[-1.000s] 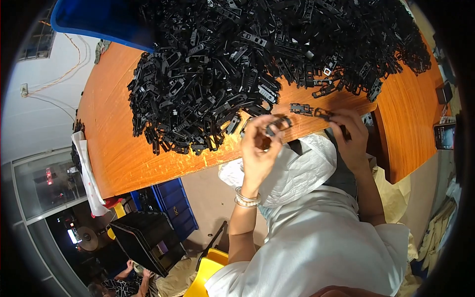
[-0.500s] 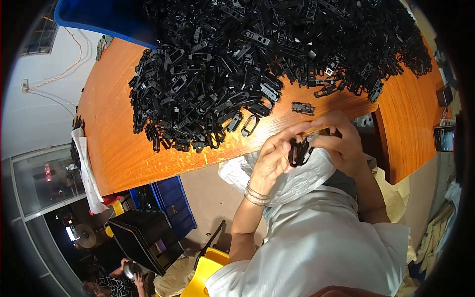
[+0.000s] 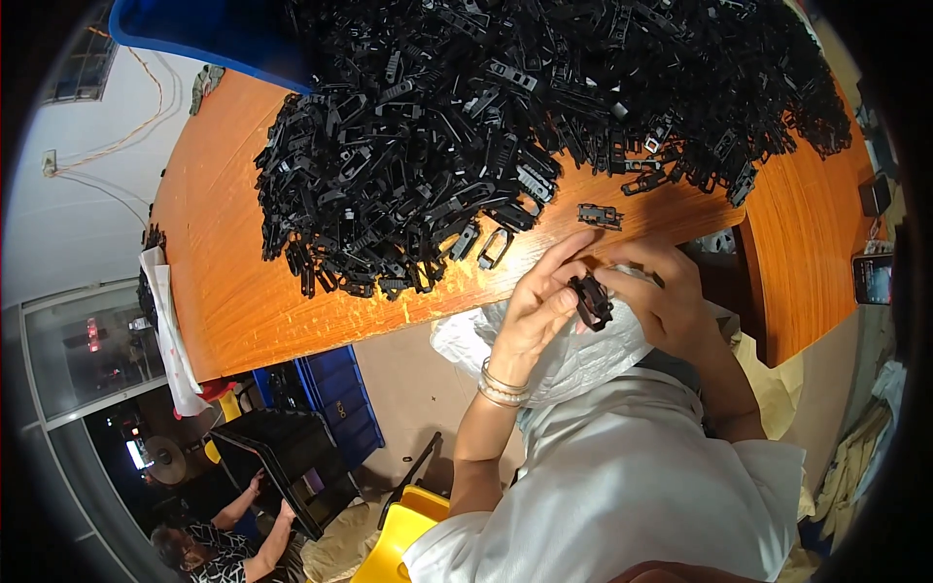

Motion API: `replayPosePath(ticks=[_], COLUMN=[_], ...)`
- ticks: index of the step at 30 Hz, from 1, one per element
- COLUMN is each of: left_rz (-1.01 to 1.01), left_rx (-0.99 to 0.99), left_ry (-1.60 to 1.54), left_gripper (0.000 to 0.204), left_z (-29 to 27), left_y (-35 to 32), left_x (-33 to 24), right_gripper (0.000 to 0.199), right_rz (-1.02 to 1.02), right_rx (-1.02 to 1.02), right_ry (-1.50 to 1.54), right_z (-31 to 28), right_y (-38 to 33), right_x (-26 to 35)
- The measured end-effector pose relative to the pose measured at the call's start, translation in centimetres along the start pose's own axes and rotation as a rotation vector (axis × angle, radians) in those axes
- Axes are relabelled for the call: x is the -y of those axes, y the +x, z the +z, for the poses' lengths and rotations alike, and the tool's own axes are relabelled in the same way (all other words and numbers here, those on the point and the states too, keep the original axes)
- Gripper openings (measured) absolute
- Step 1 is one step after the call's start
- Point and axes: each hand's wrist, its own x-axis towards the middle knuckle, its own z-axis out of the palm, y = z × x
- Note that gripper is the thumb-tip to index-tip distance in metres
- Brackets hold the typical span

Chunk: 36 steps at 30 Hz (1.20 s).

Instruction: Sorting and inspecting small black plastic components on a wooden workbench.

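The orange bench point(image 3: 292, 301) carries a huge heap of black plastic clips point(image 3: 505, 126) within reach. Over a white bag point(image 3: 573, 355) at its edge, the left hand point(image 3: 530, 311) and right hand point(image 3: 666, 301) both pinch one small black clip point(image 3: 590, 299) between their fingertips, each grip narrow, apparently for fitting.

Table point(image 3: 292, 301), centre of frame: wood-look top, orange-brown, smooth with a light sheen. Heap of parts point(image 3: 505, 126), upper centre: black plastic, mostly matt, some glossy edges. Small part point(image 3: 591, 299) held between both hands: same black plastic. Bag point(image 3: 573, 355) below the hands: white woven sacking, slightly shiny. Bangles point(image 3: 503, 384) on the wrist: metal, polished. Bin point(image 3: 209, 29), upper left: smooth blue plastic.
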Motion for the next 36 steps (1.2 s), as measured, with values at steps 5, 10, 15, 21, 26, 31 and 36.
replayPosePath(ticks=[5, 10, 15, 21, 26, 31, 36], left_rz=[0.235, 0.360, 0.352, 0.314, 0.370, 0.377, 0.260], left_rx=[-0.143, -0.152, -0.124, -0.099, -0.086, -0.164, -0.237], left_ry=[0.554, 0.828, 1.017, 0.953, 0.882, 0.617, 0.823], left_gripper=[0.063, 0.064, 0.065, 0.066, 0.065, 0.044, 0.016], left_z=[0.6, 1.1, 1.0, 1.0, 0.8, 1.1, 3.0], left_y=[-0.4, -0.7, -0.7, -0.5, -0.2, 0.5, 4.1], left_x=[-0.4, -0.8, -1.0, -0.9, -0.7, -0.6, -0.6], right_gripper=[0.023, 0.020, 0.020, 0.025, 0.021, 0.017, 0.012], right_rz=[-0.092, -0.035, -0.074, -0.135, 0.004, 0.062, 0.140], right_rx=[-0.105, -0.200, -0.112, -0.043, -0.023, -0.083, -0.353], right_ry=[0.077, 0.110, 0.158, 0.162, 0.279, 0.335, 0.388], right_z=[0.6, 0.8, 0.4, 0.3, 1.0, 0.9, 0.6], right_y=[-0.5, -0.6, -0.3, -0.1, -0.3, -0.7, -2.7], right_x=[-0.3, -0.3, -1.1, -1.8, -1.9, -1.1, -2.9])
